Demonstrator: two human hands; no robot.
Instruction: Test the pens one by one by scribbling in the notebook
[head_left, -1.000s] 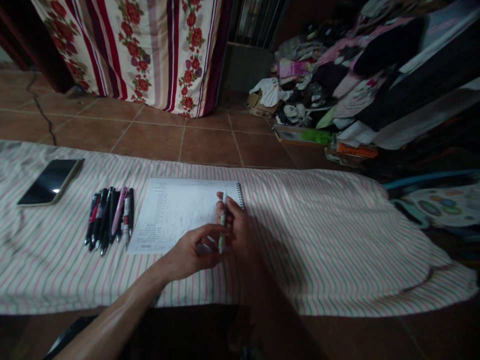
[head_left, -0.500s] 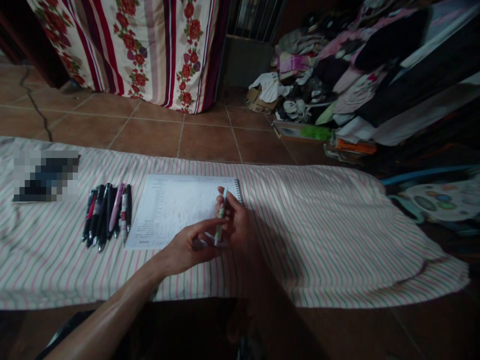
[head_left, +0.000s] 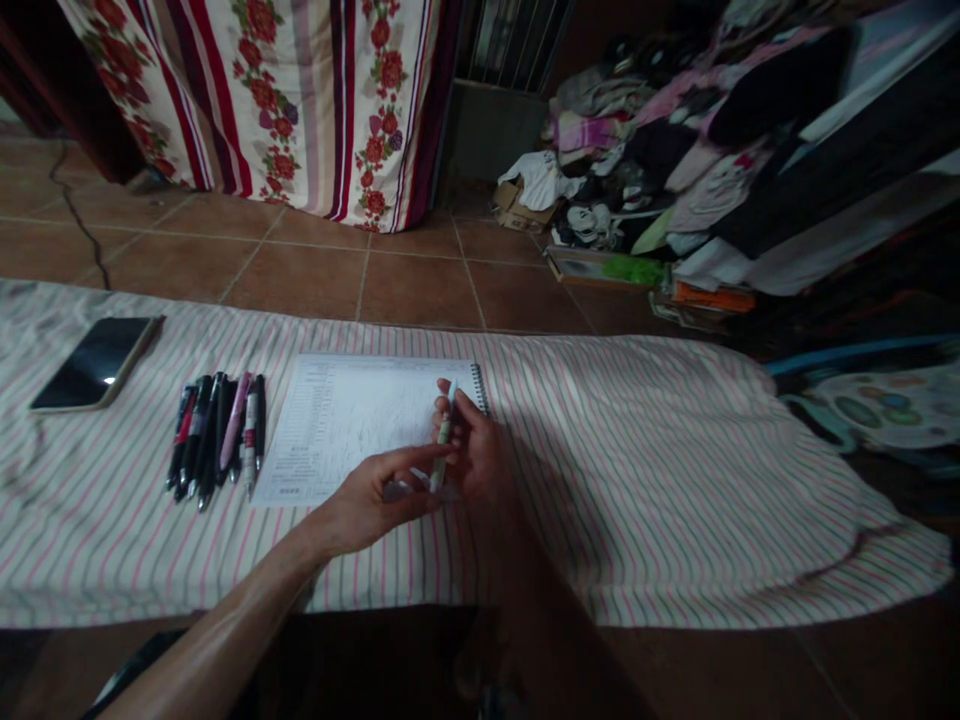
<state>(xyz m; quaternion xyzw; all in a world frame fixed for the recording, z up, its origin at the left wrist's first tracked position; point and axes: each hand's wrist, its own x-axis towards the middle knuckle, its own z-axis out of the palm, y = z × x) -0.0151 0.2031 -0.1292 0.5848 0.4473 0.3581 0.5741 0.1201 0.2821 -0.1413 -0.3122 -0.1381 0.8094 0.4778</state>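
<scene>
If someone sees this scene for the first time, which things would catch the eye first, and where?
Probably the striped curtain with red flowers at the upper left would come first. Near the middle, the right hand holds a slim pen over a white spiral-bound pad, the left hand at the pen's near end. At the upper right, the heaped clothes may draw the eye next.

Pen (head_left: 444,432), one: leaned more than a second earlier, its lower end having swung slightly leftward, its upper end slightly rightward. Left hand (head_left: 366,503): shifted a little leftward; index finger, formerly arched, straightened.
</scene>
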